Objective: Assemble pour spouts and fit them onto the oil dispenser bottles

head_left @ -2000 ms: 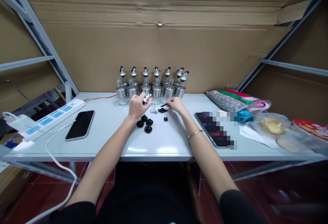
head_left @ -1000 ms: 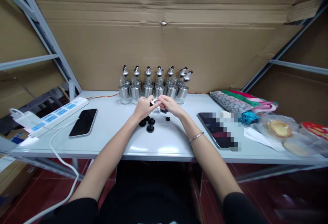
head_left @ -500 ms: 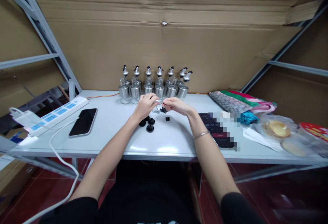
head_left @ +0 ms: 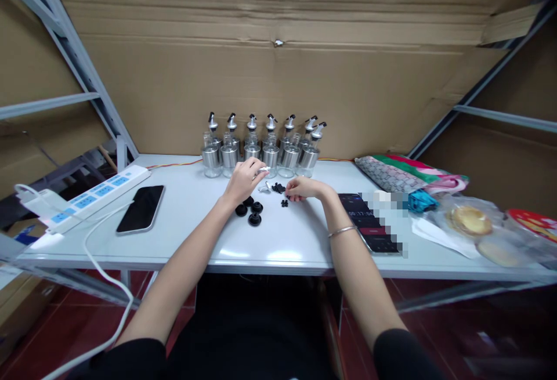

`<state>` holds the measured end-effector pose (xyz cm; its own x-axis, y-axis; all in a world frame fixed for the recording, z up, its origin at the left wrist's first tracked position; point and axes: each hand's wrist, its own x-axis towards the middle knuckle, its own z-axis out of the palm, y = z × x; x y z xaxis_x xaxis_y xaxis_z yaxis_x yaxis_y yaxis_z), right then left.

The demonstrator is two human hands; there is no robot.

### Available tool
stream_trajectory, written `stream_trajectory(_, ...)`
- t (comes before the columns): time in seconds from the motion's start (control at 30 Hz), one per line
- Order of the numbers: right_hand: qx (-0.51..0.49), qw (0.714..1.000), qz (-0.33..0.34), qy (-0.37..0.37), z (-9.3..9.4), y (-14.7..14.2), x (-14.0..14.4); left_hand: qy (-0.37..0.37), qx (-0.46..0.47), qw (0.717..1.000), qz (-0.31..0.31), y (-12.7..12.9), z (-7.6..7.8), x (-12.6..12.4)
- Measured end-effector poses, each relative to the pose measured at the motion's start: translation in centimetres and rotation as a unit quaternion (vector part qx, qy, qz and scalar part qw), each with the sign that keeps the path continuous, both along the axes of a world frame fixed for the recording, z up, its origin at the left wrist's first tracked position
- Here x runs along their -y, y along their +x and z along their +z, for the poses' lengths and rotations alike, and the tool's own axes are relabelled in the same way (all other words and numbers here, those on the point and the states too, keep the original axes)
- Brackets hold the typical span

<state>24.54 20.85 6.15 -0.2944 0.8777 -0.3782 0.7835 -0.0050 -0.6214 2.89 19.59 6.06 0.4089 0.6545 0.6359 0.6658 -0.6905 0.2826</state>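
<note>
My left hand [head_left: 245, 181] is closed, pinching a small silvery-white piece [head_left: 264, 169] above the table. My right hand [head_left: 301, 188] is low at the small black parts, its fingertips pressed together; a dark bit shows at the tips, too small to name. Left of those fingers lies a cluster of small black parts [head_left: 278, 188], with a few more black bits [head_left: 284, 203] just in front. Small silvery parts [head_left: 265, 188] rest beside the cluster. Several round black stoppers [head_left: 255, 219] sit near my left wrist.
Behind my hands stand glass bottles with steel sleeves [head_left: 270, 154]; the back ones carry pourer spouts [head_left: 272, 119]. A phone [head_left: 141, 209] and power strip [head_left: 100, 194] are at left. At right lie another phone [head_left: 369, 223], a patterned pouch [head_left: 391, 174] and wrapped food [head_left: 472, 220].
My hands were together at the silvery piece. My right hand has moved away, down and slightly right to the small black parts, while the left stays raised with the piece.
</note>
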Motion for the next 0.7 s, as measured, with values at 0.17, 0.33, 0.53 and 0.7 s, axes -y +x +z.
stream_trajectory(0.17, -0.016, 0.999, 0.032, 0.018, -0.43, 0.07, -0.32, -0.006, -0.002, 1.0, 0.003, -0.05, 0.08, 0.0)
stream_trajectory(0.33, -0.029, 0.999, 0.031, 0.016, -0.53, -0.09, -0.38, -0.006, -0.005, 1.0, 0.008, -0.03, 0.08, 0.04)
stream_trajectory(0.53, -0.034, 0.999, -0.009, -0.011, -0.25, -0.33, 0.0, -0.009, -0.006, 1.0, 0.006, -0.08, 0.08, 0.0)
stream_trajectory(0.7, -0.003, 1.0, -0.019, 0.006, -0.28, -0.39, 0.12, -0.006, -0.004, 1.0, 0.007, -0.08, 0.06, 0.02)
